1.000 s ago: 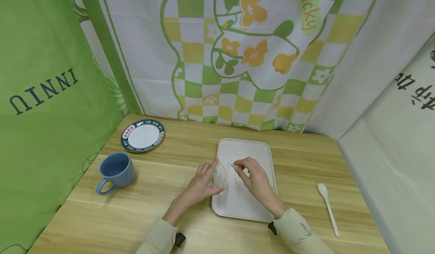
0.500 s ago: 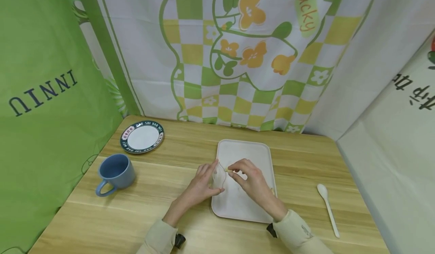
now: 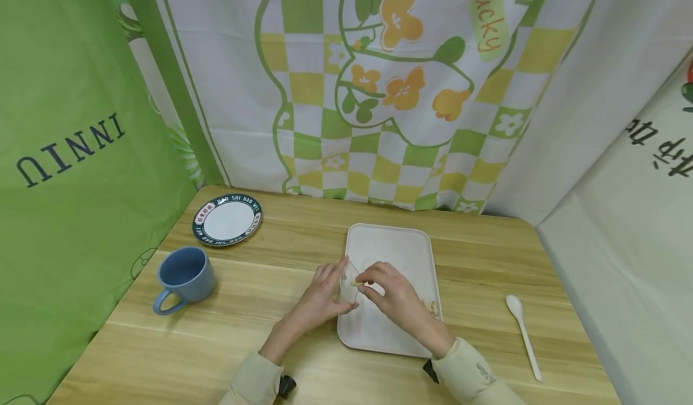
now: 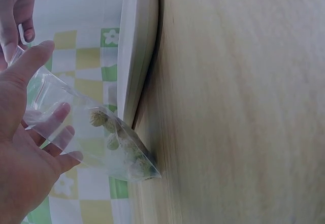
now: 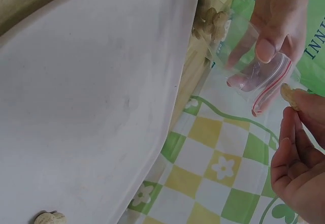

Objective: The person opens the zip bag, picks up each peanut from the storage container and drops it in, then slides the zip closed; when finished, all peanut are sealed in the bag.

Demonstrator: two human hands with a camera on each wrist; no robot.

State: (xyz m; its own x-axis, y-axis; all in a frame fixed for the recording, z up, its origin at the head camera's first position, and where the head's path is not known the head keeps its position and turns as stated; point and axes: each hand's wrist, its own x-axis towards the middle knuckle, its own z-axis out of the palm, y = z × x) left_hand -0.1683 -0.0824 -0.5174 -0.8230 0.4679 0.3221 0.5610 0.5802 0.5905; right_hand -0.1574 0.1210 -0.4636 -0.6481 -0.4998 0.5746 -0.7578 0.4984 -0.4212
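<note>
My left hand (image 3: 320, 293) holds a clear zip bag (image 4: 89, 127) by its mouth, thumb and fingers spread to keep it parted. Several peanuts in their shells (image 4: 112, 141) lie at the bottom of the bag, beside the left rim of a white tray (image 3: 387, 336). Between thumb and fingertips my right hand (image 3: 394, 296) pinches one peanut (image 5: 289, 96), right at the bag's red-striped mouth. A few more peanuts (image 3: 431, 307) sit along the tray's right edge, partly behind the right hand; one peanut (image 5: 50, 218) shows in the right wrist view.
A blue mug (image 3: 189, 277) stands on the left of the wooden table (image 3: 271, 248), with a dark-rimmed plate (image 3: 228, 219) behind it. Right of the tray lies a white spoon (image 3: 523, 336). Printed cloths hang around the table's back and sides.
The right hand has carried its peanut leftward from above the tray to the bag's mouth. More peanuts on the tray's right edge have come into view. The left hand stays in place.
</note>
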